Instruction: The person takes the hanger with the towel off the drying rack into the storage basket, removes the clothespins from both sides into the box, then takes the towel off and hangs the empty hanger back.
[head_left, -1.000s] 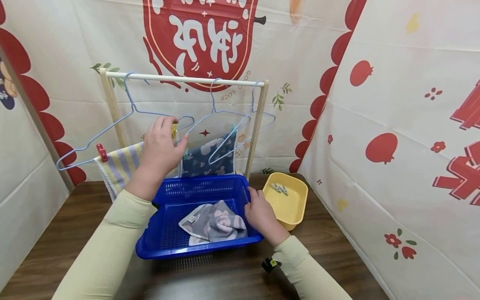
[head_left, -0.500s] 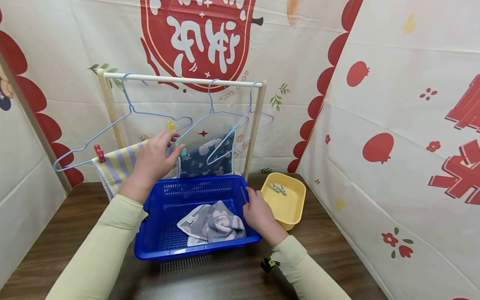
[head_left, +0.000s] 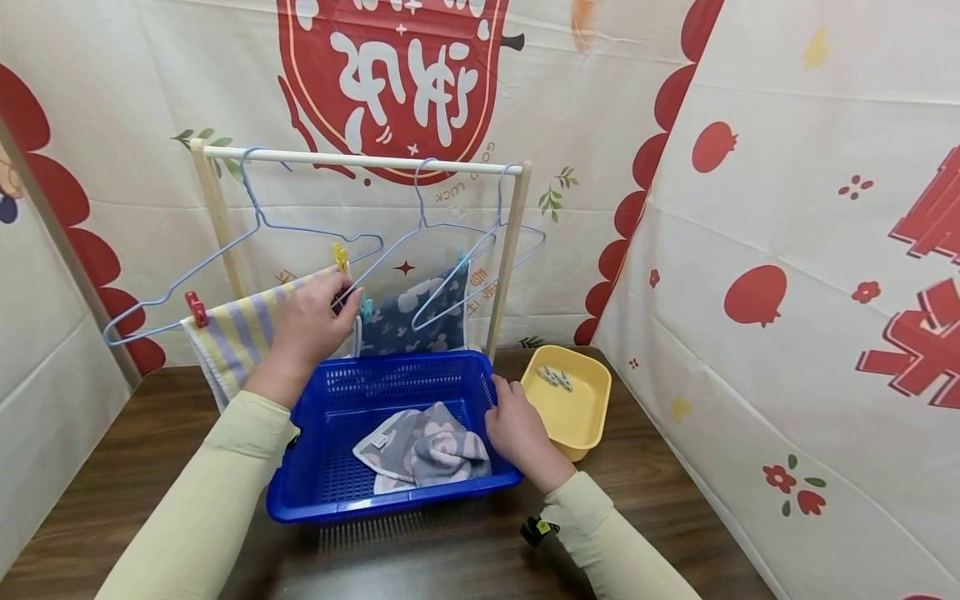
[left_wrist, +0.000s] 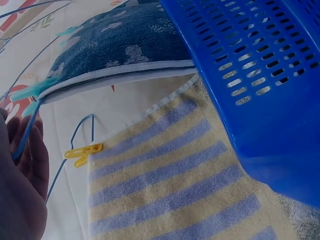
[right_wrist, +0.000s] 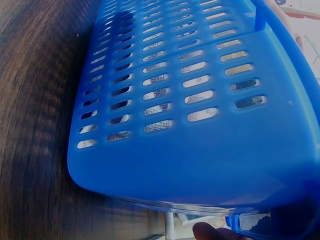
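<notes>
A blue wire hanger (head_left: 423, 222) hangs mid-rail, its left end pinched in a person's left grip (head_left: 311, 321), a dark blue patterned cloth (head_left: 416, 312) pegged along it. The right grip (head_left: 521, 425) clasps the right side of a blue basket (head_left: 390, 503) containing a crumpled grey-and-pink cloth (head_left: 431, 450). At left hangs a striped cloth (head_left: 243, 333); at right, a yellow tub (head_left: 573, 421) sits on the bench (head_left: 675, 508).

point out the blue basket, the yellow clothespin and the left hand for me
Blue basket (head_left: 333, 447): head view, a bare part of its floor
Yellow clothespin (left_wrist: 85, 150): left wrist view, its upper arm
Left hand (head_left: 309, 321): head view, the back of it
</notes>
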